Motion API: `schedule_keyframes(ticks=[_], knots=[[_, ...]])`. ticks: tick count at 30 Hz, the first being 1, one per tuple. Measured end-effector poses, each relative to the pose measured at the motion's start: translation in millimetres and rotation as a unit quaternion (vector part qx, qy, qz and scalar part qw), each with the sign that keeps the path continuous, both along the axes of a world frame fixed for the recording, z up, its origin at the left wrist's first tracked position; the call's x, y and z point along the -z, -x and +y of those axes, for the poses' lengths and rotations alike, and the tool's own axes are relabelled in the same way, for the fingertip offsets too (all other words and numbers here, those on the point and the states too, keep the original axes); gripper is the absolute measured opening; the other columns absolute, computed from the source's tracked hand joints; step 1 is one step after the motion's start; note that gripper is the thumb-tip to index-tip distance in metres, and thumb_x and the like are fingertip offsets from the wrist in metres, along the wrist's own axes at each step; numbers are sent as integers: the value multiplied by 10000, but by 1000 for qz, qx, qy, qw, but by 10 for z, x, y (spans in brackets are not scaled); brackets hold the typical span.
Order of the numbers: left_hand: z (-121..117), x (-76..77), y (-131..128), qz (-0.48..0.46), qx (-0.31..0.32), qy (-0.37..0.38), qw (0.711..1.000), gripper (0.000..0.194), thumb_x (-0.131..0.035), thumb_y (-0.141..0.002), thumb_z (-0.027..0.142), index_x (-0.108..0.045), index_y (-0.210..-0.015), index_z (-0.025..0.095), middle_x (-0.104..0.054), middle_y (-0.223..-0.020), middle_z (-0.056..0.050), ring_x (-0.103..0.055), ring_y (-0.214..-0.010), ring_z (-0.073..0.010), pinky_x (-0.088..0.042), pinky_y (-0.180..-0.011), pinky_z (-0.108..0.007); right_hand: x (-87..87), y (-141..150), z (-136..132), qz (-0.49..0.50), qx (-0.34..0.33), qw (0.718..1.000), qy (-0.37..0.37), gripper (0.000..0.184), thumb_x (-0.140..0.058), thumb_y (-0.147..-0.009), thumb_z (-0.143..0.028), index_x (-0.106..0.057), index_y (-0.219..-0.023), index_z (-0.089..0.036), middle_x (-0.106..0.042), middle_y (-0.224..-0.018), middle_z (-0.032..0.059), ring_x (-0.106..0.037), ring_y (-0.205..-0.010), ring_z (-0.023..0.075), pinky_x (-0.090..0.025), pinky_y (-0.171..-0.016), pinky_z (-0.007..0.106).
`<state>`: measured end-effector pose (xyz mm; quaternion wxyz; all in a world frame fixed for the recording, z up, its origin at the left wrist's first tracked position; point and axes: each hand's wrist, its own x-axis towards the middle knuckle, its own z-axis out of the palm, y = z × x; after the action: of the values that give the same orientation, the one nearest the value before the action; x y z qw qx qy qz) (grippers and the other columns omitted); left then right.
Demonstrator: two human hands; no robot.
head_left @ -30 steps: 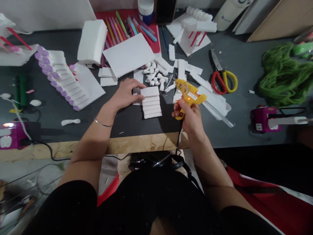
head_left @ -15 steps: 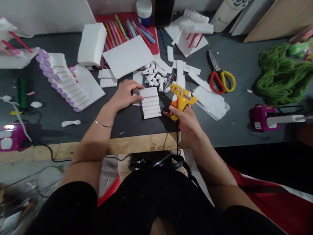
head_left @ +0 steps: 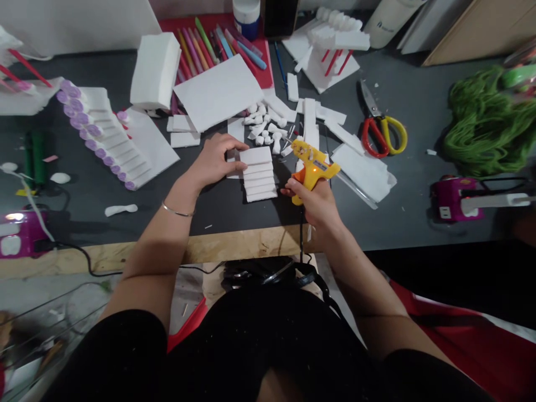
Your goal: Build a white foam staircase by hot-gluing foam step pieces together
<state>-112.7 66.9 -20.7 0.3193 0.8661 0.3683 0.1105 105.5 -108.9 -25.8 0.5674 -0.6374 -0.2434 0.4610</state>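
The steps (head_left: 259,178), a little white flight on the bench (head_left: 221,218), are right on the near side of the pile (head_left: 266,125) of white bits. Looks like foam to me, so I'd bet it weighs next to nothing, keeps its shape, but dents if you squeeze hard and could come apart at the joints. Not slippery, I'd guess. I'd hold it lightly by the side edges, and the left hand (head_left: 215,159) is doing about that: thumb and forefinger pinching the left end of the top tread. The right hand (head_left: 316,201) is wrapped round the handle of a yellow glue gun (head_left: 312,164), to the near right of the pile. That's surely heavier, hard plastic; keep off the nozzle. Can't tell if the trigger's pulled, and the nozzle tip gets lost against the pile. The steps' underside is hidden, so are some left-hand fingers, and the cable (head_left: 300,234) vanishes into dark stuff below.
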Motion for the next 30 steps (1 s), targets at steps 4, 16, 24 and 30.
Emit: schedule_keyframes(ticks=[4, 16, 24, 30], knots=[[-13, -27, -10, 4, 0, 14, 1000, 474, -748, -888, 560, -739, -1248, 252, -700, -1241, -94, -575, -1144, -312, -430, -1087, -512, -5, -115, -8, 4, 9, 1000, 18, 478, -854, -701, -626, -624, -852, -235, -615, -716, -47, -579, -630, 102, -528, -569, 257], [6, 8, 2, -9, 6, -11, 1000, 599, -677, -882, 745, -743, -1234, 265, -716, -1235, -96, -601, -1132, -303, -453, -1070, -489, -316, -833, -293, -218, -153, 954, 141, 404, -749, -817, -611, -742, -796, -208, -736, -666, 23, -584, -485, 125, -429, -431, 261], [-6, -26, 14, -11, -3, -2, 1000, 599, -682, -884, 727, -748, -1233, 243, -706, -1260, -100, -595, -1164, -313, -443, -1100, -498, -571, -327, -209, -466, -206, 859, 46, 285, -676, -935, -489, -730, -875, -216, -719, -697, 35, -609, -610, 165, -458, -620, 321], [-21, -42, 48, -20, -8, -17, 1000, 588, -656, -898, 738, -741, -1222, 254, -716, -1254, -92, -596, -1164, -298, -465, -1087, -469, -270, 126, 221, -538, -267, 796, 74, 333, -749, -904, -429, -681, -1043, -135, -739, -944, 159, -674, -837, 273, -488, -729, 390]])
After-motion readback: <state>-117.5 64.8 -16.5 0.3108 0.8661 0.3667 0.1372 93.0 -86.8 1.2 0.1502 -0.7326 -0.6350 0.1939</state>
